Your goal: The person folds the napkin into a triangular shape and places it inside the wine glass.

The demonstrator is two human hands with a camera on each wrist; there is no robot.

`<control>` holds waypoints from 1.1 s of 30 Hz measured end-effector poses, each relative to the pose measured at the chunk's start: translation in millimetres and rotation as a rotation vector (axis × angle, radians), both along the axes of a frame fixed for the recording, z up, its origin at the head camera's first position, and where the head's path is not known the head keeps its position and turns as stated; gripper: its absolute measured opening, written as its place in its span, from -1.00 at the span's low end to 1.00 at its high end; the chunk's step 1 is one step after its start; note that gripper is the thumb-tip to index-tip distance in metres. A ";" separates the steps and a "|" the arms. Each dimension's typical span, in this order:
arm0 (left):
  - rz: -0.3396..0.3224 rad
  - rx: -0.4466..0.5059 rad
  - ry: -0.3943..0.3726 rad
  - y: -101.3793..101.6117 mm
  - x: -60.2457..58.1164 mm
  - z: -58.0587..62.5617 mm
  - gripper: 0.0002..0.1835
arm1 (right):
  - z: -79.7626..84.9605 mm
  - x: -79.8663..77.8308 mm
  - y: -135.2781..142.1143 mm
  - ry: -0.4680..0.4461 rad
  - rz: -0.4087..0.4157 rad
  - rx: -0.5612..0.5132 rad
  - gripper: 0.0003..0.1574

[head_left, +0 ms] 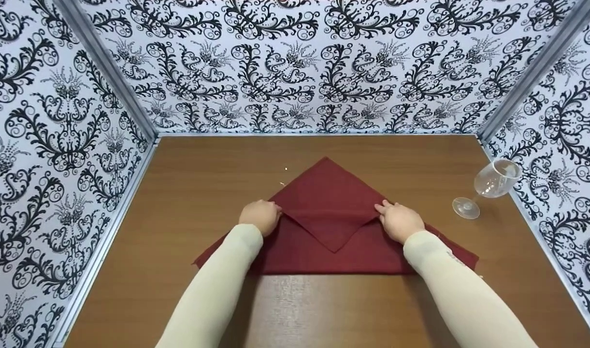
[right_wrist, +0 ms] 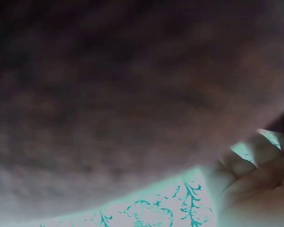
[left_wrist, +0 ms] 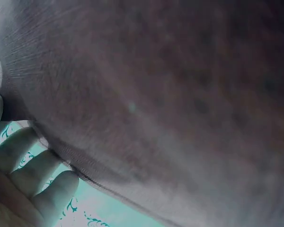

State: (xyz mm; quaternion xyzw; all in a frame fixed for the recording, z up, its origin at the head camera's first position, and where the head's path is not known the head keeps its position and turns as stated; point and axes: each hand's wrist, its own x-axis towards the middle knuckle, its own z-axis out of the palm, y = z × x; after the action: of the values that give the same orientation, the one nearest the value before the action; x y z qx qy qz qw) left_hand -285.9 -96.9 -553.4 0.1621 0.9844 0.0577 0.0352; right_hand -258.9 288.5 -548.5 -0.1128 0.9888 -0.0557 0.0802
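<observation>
A dark red cloth napkin (head_left: pixel 331 191) lies folded on the table in the head view. Its upper part forms a peak away from me, and a pointed flap (head_left: pixel 332 229) hangs toward the straight near edge. At the napkin's left slanted edge, my left hand (head_left: pixel 260 217) pinches the cloth. My right hand (head_left: pixel 400 222) grips the matching spot on the right slanted edge. The left wrist view is mostly filled by cloth, with fingers (left_wrist: pixel 47 177) along its border and the thumb on the other side. Dark, blurred cloth fills most of the right wrist view, beside curled fingers (right_wrist: pixel 265 151).
A clear stemmed glass (head_left: pixel 497 179) stands tilted-looking at the right side of the brown wooden table (head_left: pixel 203 169). Patterned black-and-white walls (head_left: pixel 295 72) enclose the back and both sides. Tiny white specks lie left of the napkin's peak.
</observation>
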 end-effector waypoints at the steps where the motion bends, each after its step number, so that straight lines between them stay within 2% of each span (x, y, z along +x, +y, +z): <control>1: 0.010 0.002 0.009 0.2 -1.1 0.4 -0.75 | 1.4 -0.6 -0.8 0.005 -0.003 0.000 -0.46; 6: 0.041 0.007 0.037 2.2 -4.2 2.9 -0.78 | 8.3 -1.7 -7.5 0.040 -0.022 -0.044 -0.48; 12: 0.022 0.018 0.073 6.2 -3.0 1.9 -0.87 | 3.4 -1.5 -12.9 0.097 0.042 -0.080 -0.41; 18: 0.020 -0.012 0.089 7.4 -3.8 1.9 -0.86 | -0.3 -4.8 -12.6 0.182 0.071 -0.077 -0.60; 26: -0.017 -0.025 0.081 1.4 7.3 3.7 -0.82 | -10.0 5.3 -6.6 0.161 0.095 -0.136 -0.65; 30: -0.047 -0.018 0.056 -1.9 11.3 8.2 -0.82 | -4.5 10.1 -4.9 0.160 0.130 -0.108 -0.68; 33: -0.037 -0.021 0.026 -0.9 8.5 14.6 -0.83 | 1.4 7.6 -5.4 0.155 0.133 -0.101 -0.70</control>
State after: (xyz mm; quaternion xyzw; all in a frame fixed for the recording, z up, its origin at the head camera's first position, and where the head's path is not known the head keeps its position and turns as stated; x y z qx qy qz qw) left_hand -277.5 -97.8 -538.9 0.1804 0.9823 0.0445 0.0254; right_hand -251.3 283.2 -547.1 -0.1863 0.9782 -0.0914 0.0014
